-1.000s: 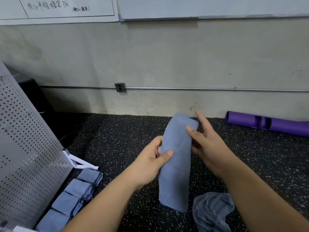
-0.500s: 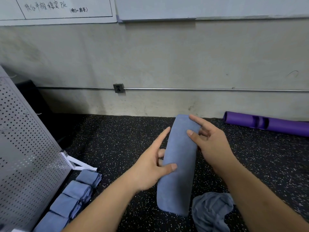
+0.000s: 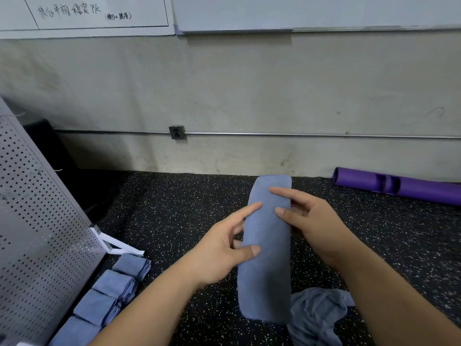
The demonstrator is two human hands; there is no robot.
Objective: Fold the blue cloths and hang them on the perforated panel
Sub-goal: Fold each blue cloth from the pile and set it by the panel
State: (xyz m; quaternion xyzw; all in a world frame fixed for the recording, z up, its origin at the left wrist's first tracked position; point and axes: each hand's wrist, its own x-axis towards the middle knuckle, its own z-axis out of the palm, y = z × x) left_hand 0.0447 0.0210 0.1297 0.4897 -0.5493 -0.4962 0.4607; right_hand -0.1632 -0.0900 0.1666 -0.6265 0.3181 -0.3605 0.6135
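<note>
Held cloth [image 3: 267, 258] between left hand [image 3: 222, 250] and right hand [image 3: 316, 221]; perforated panel [image 3: 37, 221] and 4 folded cloths [image 3: 109, 290] left of both; crumpled cloth [image 3: 316, 318] below right hand.

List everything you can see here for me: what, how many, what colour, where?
held cloth: one, blue, folded into a long strip, upright between both hands
folded cloths: four, blue, rowed on the floor at the panel's foot
crumpled cloth: one, grey-blue, on the floor, lower right
perforated panel: one, grey, at left
tube: one, purple, on the floor by the wall, right
socket: one, grey, on the wall
whiteboards: two, white, top of the wall
left hand: one, pinches the held cloth's left edge
right hand: one, holds its right edge, higher up
</note>
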